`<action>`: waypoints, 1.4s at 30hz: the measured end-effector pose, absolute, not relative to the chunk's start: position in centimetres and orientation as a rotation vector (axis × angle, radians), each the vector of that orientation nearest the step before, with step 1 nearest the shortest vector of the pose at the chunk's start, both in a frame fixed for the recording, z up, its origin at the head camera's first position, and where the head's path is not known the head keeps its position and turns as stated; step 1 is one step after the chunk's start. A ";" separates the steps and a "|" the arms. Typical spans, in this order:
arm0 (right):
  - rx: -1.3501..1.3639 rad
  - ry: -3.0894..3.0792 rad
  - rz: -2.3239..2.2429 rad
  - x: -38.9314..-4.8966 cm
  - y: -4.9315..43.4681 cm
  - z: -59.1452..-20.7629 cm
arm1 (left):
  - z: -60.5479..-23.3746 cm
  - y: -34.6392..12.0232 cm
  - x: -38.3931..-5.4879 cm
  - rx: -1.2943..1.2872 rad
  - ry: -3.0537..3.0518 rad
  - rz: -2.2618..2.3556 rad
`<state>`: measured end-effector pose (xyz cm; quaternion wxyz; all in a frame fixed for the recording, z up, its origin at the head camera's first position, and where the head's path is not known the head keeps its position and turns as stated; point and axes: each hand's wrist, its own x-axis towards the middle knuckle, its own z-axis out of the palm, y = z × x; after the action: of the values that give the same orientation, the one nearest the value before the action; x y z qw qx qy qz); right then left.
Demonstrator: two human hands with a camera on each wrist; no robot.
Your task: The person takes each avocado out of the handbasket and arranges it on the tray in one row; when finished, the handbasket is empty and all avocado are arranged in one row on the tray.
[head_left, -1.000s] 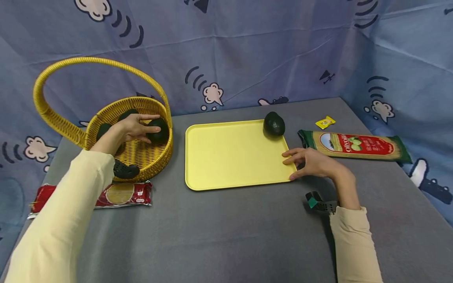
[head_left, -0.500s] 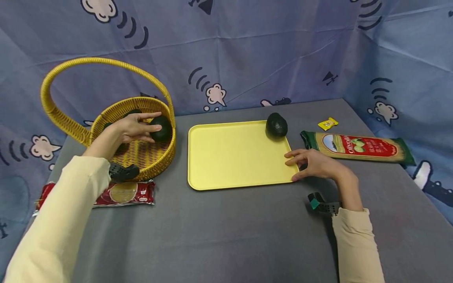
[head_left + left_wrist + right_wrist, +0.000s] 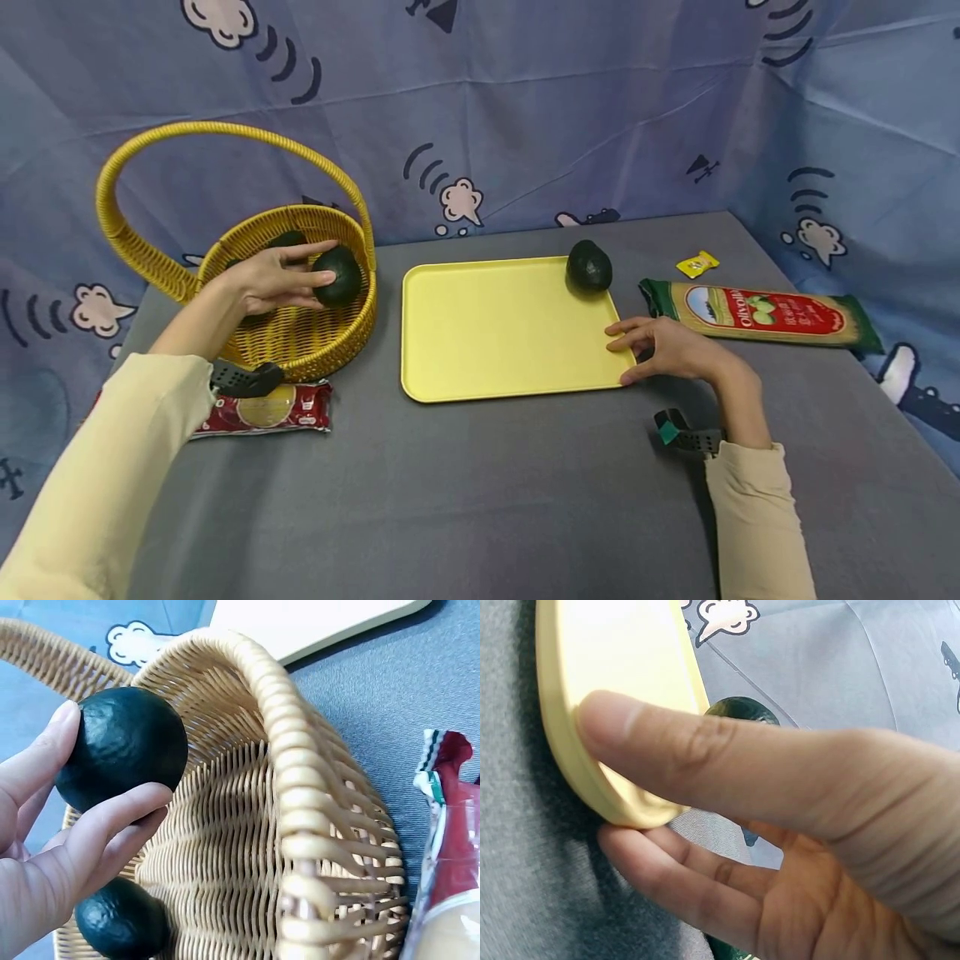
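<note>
Head: left hand holds avocado, just edged off basket's right wall | Left wrist: avocado seemingly above basket floor, likely free to move | Right wrist: right hand pinches tray rim

"Olivoilà" stands on the red label of the spaghetti packet, right of the yellow tray; smaller characters beside it are illegible.
</note>
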<state>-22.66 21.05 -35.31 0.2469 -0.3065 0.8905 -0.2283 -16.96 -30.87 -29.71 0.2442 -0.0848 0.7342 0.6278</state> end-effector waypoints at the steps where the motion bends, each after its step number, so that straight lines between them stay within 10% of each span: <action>1: -0.833 2.430 -0.621 -22.6 21.0 -35.3 | -29.7 -30.9 -16.8 -0.229 1.996 1.729; 42: -0.834 2.434 -0.613 -22.7 20.9 -35.2 | -27.8 -26.6 -12.3 0.051 1.855 1.957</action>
<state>-22.68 20.94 -35.21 0.2458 -0.3056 0.8920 -0.2247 -12.33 -26.58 -27.82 0.2206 0.0183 0.6708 0.7078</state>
